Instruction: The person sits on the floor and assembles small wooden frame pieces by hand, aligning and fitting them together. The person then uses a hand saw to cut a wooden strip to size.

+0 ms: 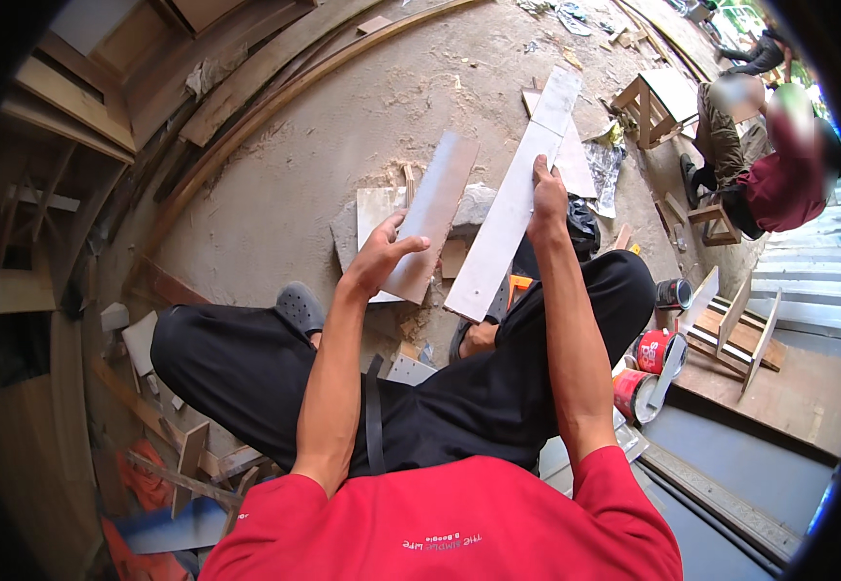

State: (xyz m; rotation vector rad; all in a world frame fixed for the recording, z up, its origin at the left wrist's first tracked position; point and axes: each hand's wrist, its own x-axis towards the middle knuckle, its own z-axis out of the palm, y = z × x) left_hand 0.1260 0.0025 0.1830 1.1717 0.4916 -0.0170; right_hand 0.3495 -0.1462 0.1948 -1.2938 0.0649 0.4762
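My left hand (380, 257) grips a short wide wooden board (440, 203) by its left edge, thumb on the face. The board is pale brown with a bluish-white sheen and tilts up to the right. My right hand (547, 201) is closed on a longer, narrower whitish plank (503, 232) at its right edge. A thin line crosses that plank near its far end. The two pieces are held apart, over the ground between my knees. Under them are a pale flat board (372, 208) and a grey block (474, 208), both partly hidden.
Red paint cans (655, 351) and a dark can (673, 294) stand by my right knee. Wooden slats (730, 324) lie beyond them. A person in dark red (783, 189) sits at the far right near a small wooden stool (655, 105). Wooden cabinetry (77, 97) lines the left.
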